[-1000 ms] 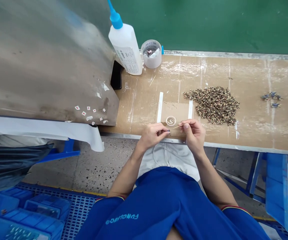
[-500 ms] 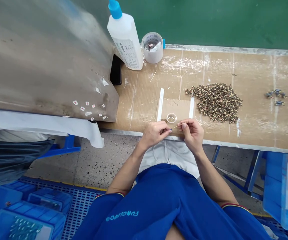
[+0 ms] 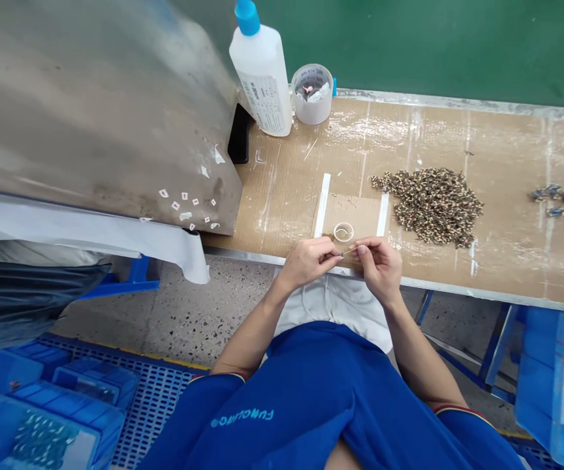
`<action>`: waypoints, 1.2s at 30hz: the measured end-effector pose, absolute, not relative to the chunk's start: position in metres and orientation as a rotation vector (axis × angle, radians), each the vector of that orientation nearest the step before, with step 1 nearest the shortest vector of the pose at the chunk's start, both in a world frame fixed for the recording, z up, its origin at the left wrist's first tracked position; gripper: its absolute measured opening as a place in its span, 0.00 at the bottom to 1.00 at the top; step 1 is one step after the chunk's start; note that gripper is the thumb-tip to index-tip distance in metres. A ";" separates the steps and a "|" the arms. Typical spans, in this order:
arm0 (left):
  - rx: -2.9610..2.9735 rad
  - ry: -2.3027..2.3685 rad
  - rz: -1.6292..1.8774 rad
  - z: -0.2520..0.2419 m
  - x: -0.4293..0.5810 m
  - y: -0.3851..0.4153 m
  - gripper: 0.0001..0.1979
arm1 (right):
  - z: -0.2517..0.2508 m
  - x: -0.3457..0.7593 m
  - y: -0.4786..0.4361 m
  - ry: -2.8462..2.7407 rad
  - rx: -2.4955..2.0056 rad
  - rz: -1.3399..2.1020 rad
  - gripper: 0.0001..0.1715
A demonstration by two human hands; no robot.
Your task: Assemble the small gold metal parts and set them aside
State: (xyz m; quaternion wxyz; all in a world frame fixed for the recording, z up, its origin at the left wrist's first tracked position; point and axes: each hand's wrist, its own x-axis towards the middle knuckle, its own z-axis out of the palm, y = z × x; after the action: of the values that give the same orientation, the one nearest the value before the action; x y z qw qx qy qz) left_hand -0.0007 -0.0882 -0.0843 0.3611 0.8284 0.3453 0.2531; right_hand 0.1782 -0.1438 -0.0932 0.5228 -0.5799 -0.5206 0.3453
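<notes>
My left hand [image 3: 311, 261] pinches a tiny dark blue piece [image 3: 341, 254] between thumb and forefinger, at the table's front edge. In my right hand [image 3: 381, 264] is a thin pale stick [image 3: 351, 250], its tip touching or very close to the blue piece. Just beyond my fingers sits a small round clear dish [image 3: 344, 232] with a whitish streak in it. Under the dish lies a cardboard patch [image 3: 353, 210] with white tape strips along both sides. To the right is a heap of small dark pieces with yellowish ends [image 3: 436, 207].
A white bottle with a blue cap [image 3: 265, 85] and a tape roll [image 3: 313, 98] holding scraps stand at the back. Several bluish pieces [image 3: 551, 194] lie far right. A metal panel [image 3: 115, 130] with small labels is at left. Blue bins [image 3: 51, 424] sit on the floor.
The whole view has shifted a little, so the table things appear further right. Both hands keep their hold, with the stick still at the blue piece.
</notes>
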 end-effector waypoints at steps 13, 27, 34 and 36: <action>1.950 0.857 0.686 -0.080 -0.003 -0.086 0.06 | -0.089 0.175 -0.140 -1.194 -1.296 0.886 0.13; 1.872 0.820 0.812 -0.080 -0.009 -0.084 0.13 | -0.068 0.176 -0.107 -1.446 -1.378 0.673 0.10; 1.867 0.805 0.865 -0.082 -0.009 -0.084 0.08 | -0.078 0.233 -0.136 -1.239 -1.634 0.358 0.12; 1.851 0.820 0.857 -0.083 -0.009 -0.084 0.06 | -0.081 0.257 -0.149 -1.146 -1.791 0.235 0.12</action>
State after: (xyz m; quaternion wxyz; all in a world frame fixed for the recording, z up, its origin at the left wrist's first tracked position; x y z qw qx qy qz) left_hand -0.0086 -0.0841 -0.0827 0.4542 0.7502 0.3322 0.3473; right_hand 0.2573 -0.1489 -0.0812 0.4806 -0.7342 -0.4699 0.0963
